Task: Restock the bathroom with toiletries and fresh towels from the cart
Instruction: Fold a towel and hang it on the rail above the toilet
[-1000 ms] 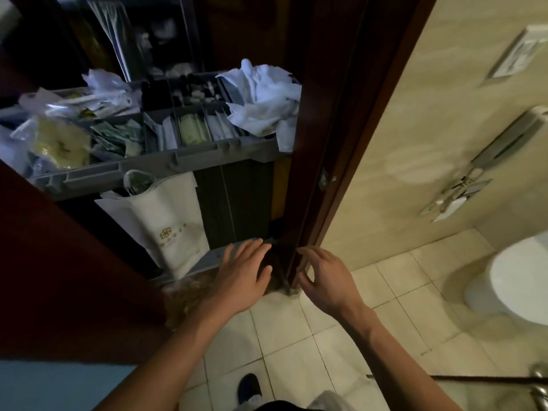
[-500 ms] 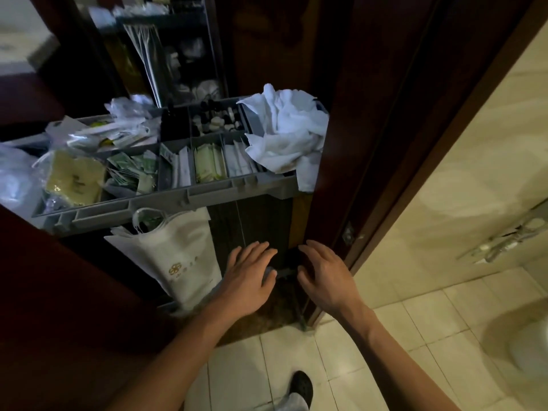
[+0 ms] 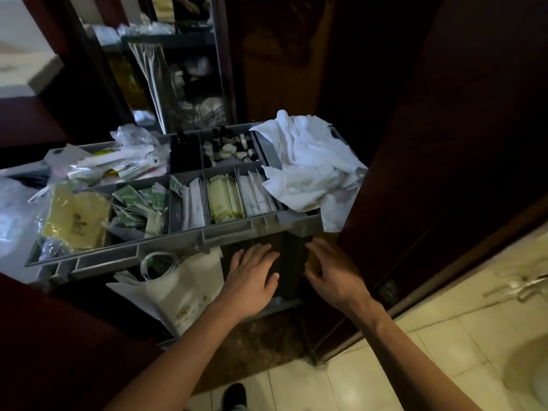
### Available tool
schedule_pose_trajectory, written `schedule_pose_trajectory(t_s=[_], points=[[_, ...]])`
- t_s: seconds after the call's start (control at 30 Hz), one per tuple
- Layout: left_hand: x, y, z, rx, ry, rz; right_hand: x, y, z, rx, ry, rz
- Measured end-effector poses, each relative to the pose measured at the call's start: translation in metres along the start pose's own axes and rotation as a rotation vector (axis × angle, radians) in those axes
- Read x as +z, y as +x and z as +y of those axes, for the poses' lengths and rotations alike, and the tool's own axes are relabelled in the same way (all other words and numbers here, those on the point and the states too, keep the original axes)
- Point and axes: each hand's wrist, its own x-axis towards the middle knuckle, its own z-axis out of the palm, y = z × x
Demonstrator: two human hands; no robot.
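Dark wood fills most of the view: a door (image 3: 444, 143) on the right and a panel at lower left, with pale floor tiles (image 3: 385, 366) below on the right. Between them stands the cart (image 3: 178, 241), its grey plastic top tray divided into compartments and its lower shelves dim behind it. A heap of crumpled white towels (image 3: 308, 164) sits on the tray's right end, one corner hanging over the front edge. A white paper bag (image 3: 181, 292) with a small gold mark hangs below the tray's front rim, just left of the hands. At the tray's left end lie yellow packets in clear wrap (image 3: 74, 218), with a pile of clear plastic bags (image 3: 130, 155) behind them. Green sachets (image 3: 133, 203) fill the next compartment, then upright white sachets (image 3: 192, 203), pale green sachets (image 3: 225, 200) and more white ones (image 3: 255, 197) beside the towels. Small bottles (image 3: 231, 146) stand in a rear compartment.

Both hands reach forward below the tray's front edge, in front of the cart's dark lower face. Left hand (image 3: 252, 277) is palm down with fingers spread and holds nothing. Right hand (image 3: 329, 271) is turned inward, fingers loosely curled and apart, also holding nothing; whether either touches the cart cannot be told. A dark shoe (image 3: 234, 396) shows at the bottom edge on the tiles.
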Motion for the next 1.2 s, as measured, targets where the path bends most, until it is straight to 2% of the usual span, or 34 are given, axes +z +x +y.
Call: schedule_pose_trajectory(t_s=[0.13,0.27,0.6,0.87,1.2], points=[[-0.014,0.027,-0.031,0.082,0.017,0.017,0.005,0.028,-0.026,0.072,0.044,0.019],[-0.030,0.057,-0.048,0.133,-0.024,-0.049,0.003,0.046,-0.039,0.105,0.056,0.084],[-0.039,0.121,-0.056,0.246,-0.029,-0.005,-0.009,0.083,-0.017,0.045,0.000,0.283],[-0.037,0.179,-0.050,0.232,0.036,-0.031,-0.023,0.148,0.001,0.127,0.014,0.199],[-0.036,0.247,-0.033,0.222,0.080,-0.026,-0.039,0.197,0.037,0.125,-0.060,0.287]])
